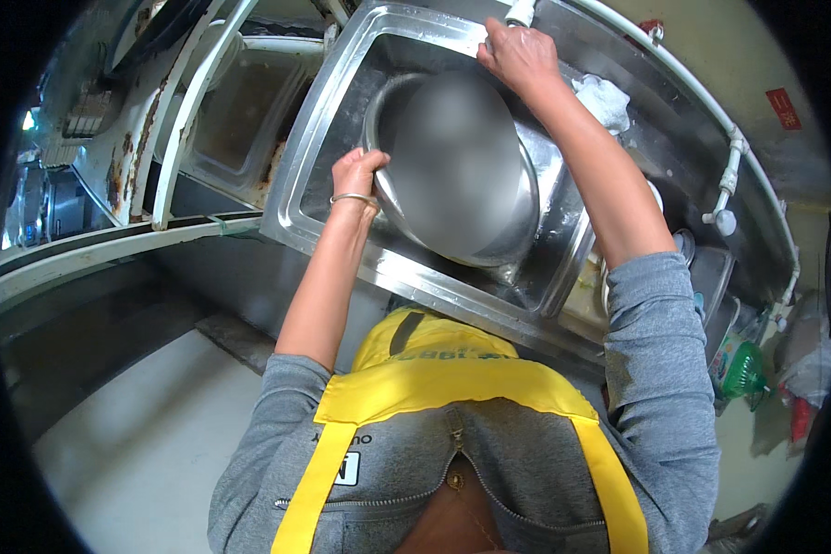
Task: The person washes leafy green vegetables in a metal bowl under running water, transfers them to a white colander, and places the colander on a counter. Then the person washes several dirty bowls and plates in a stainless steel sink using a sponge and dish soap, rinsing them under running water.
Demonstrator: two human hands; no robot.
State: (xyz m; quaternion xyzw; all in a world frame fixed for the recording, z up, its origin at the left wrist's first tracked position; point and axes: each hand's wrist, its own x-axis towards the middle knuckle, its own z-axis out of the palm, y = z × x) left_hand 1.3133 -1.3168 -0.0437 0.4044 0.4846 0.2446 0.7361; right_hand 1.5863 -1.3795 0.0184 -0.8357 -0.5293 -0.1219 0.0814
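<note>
A large round stainless steel bowl [532, 201] rests tilted in the left basin of a stainless steel sink [415, 280]. My left hand [357, 173] is closed on the bowl's left rim, thumb over the edge. My right hand [519, 55] is at the sink's back edge, just below a white tap [520, 12]; its fingers are curled, and whether they grip the tap or something under it is hidden. A blurred patch covers the inside of the bowl, so its contents cannot be told.
A white cloth [602, 102] lies on the ledge right of my right forearm. White pipes [737, 145] run along the wall. Dishes and a green plastic bottle [742, 367] stand at the right. On the left, a rusty white rack [173, 152] holds clear plastic tubs [239, 118].
</note>
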